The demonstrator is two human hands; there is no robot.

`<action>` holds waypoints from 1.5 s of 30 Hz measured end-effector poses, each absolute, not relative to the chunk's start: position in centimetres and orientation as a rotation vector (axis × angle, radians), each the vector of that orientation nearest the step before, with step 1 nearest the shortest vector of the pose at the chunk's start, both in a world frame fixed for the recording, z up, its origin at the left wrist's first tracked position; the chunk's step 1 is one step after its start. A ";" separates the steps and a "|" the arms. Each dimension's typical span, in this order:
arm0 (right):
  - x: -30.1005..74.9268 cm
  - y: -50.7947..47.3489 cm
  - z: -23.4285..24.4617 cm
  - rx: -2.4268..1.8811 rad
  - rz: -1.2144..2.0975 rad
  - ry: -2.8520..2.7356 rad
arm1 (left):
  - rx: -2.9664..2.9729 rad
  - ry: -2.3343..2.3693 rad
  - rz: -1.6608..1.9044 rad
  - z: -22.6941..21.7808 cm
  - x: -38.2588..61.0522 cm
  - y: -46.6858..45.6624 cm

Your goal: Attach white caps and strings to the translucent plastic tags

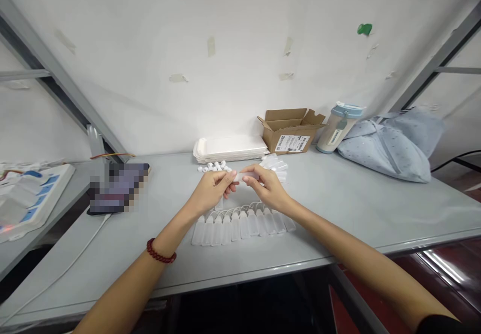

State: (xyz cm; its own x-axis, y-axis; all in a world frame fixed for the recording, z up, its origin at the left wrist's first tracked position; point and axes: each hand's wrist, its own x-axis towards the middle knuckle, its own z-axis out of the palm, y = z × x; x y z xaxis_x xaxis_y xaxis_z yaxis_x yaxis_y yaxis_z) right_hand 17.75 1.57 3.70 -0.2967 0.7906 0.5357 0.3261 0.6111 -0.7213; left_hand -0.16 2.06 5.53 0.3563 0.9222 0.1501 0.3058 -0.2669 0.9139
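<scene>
Over the middle of the table, my right hand pinches a small translucent plastic bottle between thumb and fingers. Close against the bottle's left end, my left hand has thumb and forefinger pressed together; what lies in that pinch is hidden. Below the hands, several similar bottles lie side by side in a row, with thin white loops at their tops. White caps are heaped behind my left hand. More loose translucent bottles fan out behind my right hand.
At the wall lie a stack of flat white trays and an open cardboard box. A tumbler and a light blue cloth bag stand to the right. On the left are a phone with its cable and a power strip.
</scene>
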 end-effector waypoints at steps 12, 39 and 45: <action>18.0 1.7 4.2 -1.009 0.897 -1.779 | 1.917 1.058 1.061 5.1 0.3 1.2; 17.9 1.3 4.4 -0.933 0.759 -1.839 | 1.769 0.989 0.917 5.2 -0.2 1.8; 18.0 1.5 4.1 -0.937 0.854 -1.792 | 1.945 1.007 0.957 5.4 -0.2 1.4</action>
State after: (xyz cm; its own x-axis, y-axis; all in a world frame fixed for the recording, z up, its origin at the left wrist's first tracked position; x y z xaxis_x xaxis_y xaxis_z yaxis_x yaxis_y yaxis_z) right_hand 18.03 1.52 4.07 -0.2957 0.8679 0.3991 0.2363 0.4712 -0.8498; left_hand -0.18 1.39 5.35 0.4151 0.8668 0.2765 0.3197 -0.4234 0.8476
